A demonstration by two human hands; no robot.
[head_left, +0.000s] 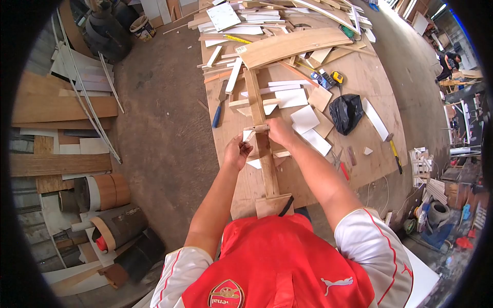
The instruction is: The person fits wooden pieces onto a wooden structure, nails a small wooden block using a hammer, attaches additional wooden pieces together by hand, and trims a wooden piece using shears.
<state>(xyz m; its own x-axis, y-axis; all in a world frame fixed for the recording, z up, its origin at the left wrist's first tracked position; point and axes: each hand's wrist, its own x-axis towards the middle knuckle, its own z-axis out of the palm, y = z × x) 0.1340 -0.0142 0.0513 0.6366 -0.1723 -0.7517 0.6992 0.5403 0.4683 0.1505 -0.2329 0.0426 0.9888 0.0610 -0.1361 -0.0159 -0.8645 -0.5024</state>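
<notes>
We work above a long plank (269, 177).
Our left hand (237, 152) pinches a white piece (247, 136) toward one o'clock; our right hand (280, 131), fingers clamped, grips a wooden bar (260, 128) toward nine.

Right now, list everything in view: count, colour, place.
Table: one, brown, centre
Offcuts: many, white and brown, table's far end
Beam: one, brown, along table
Plastic bag: one, black, table's right side
Tape measure: one, yellow and black, beyond bag
Blue-handled tool: one, blue, table's left side
Red-handled tool: one, red, table's near right
Yellow-handled tool: one, yellow, table's right edge
Boards: several, brown and white, left
Rolls: several, brown, lower left
Person: one, dark clothing, far right
Small piece: one, white, left fingers
Wooden piece: one, brown, across beam
Shirt: one, red, bottom
Left hand: one, holding small piece
Right hand: one, gripping wooden piece
</notes>
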